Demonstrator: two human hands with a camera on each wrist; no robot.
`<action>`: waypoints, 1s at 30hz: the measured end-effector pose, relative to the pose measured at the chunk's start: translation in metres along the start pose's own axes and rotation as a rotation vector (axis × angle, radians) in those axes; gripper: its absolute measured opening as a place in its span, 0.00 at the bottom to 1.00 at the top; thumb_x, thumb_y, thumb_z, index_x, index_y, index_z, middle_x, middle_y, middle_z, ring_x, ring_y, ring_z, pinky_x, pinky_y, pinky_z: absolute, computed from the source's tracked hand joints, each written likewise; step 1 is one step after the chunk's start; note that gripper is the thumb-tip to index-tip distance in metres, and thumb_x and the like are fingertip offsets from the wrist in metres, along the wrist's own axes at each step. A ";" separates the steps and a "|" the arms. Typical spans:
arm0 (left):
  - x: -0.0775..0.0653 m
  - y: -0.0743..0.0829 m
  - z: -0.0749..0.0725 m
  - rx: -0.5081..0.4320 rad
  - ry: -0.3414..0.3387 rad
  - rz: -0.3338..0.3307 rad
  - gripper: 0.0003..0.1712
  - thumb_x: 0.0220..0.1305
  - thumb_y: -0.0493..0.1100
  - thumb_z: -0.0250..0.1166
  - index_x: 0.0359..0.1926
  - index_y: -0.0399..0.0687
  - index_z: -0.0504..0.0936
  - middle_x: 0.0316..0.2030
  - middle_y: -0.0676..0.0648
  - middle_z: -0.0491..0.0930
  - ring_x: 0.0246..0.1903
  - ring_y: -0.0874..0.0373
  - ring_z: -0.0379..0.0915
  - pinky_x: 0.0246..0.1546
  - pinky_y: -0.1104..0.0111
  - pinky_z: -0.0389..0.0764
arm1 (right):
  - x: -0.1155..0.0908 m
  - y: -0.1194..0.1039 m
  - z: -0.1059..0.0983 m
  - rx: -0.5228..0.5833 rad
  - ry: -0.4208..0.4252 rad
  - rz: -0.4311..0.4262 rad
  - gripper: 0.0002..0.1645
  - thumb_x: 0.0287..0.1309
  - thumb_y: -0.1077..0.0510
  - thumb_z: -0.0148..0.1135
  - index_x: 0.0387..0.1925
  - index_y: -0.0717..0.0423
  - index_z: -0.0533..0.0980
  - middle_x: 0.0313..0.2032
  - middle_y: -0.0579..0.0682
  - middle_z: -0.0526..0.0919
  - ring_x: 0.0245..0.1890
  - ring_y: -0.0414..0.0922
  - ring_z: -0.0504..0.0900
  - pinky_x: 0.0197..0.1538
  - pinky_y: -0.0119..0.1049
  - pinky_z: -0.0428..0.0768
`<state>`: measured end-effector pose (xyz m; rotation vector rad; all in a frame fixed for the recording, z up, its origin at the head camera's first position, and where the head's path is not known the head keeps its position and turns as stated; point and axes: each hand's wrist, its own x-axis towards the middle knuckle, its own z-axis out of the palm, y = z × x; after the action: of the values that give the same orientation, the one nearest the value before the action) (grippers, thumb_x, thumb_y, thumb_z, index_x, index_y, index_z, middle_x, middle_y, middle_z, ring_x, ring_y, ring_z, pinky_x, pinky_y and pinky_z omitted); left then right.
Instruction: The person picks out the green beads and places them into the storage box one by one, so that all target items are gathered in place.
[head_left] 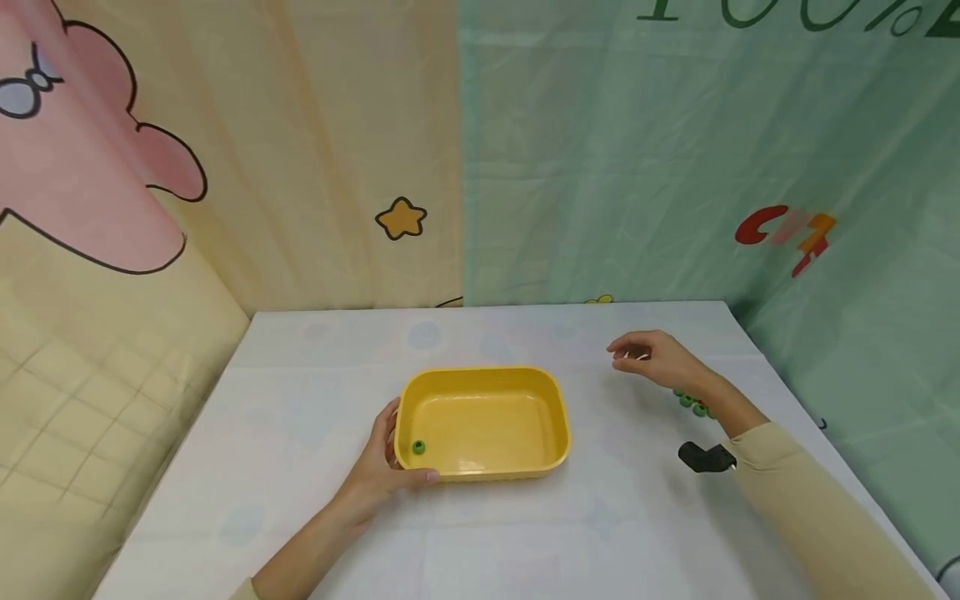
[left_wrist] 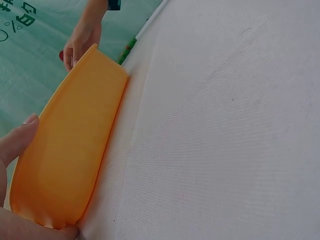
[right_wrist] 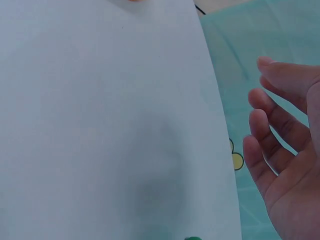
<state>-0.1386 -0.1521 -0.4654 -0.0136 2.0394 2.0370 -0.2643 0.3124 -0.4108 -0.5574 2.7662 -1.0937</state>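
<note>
My left hand (head_left: 378, 467) grips a yellow rectangular tray (head_left: 480, 467) at its left end, the thumb along the near rim. A single green bead (head_left: 418, 447) lies inside the tray in its near left corner. In the left wrist view, the tray's outer wall (left_wrist: 70, 140) fills much of the left side. Right of the tray, my right hand (head_left: 652, 354) hovers over the table with loosely bent fingers. The right wrist view shows nothing between the thumb and fingers of that hand (right_wrist: 285, 140). Several green beads (head_left: 699, 409) lie in a row below the right wrist, partly hidden by it.
A white patterned cloth covers the table (head_left: 300, 400). Beige and green printed curtains (head_left: 585, 167) hang behind and beside it. A black device (head_left: 705, 457) sticks out at the right sleeve cuff.
</note>
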 end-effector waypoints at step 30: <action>-0.001 -0.001 0.000 0.011 0.008 0.002 0.72 0.47 0.32 0.84 0.82 0.57 0.45 0.80 0.45 0.46 0.78 0.46 0.46 0.77 0.53 0.52 | -0.082 0.088 -0.045 -0.003 0.168 0.225 0.28 0.74 0.49 0.63 0.62 0.69 0.76 0.55 0.66 0.81 0.42 0.26 0.76 0.43 0.22 0.78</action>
<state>-0.1370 -0.1526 -0.4666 -0.0175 2.0561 2.0303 -0.2249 0.4313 -0.4401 -0.1544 2.8823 -1.1316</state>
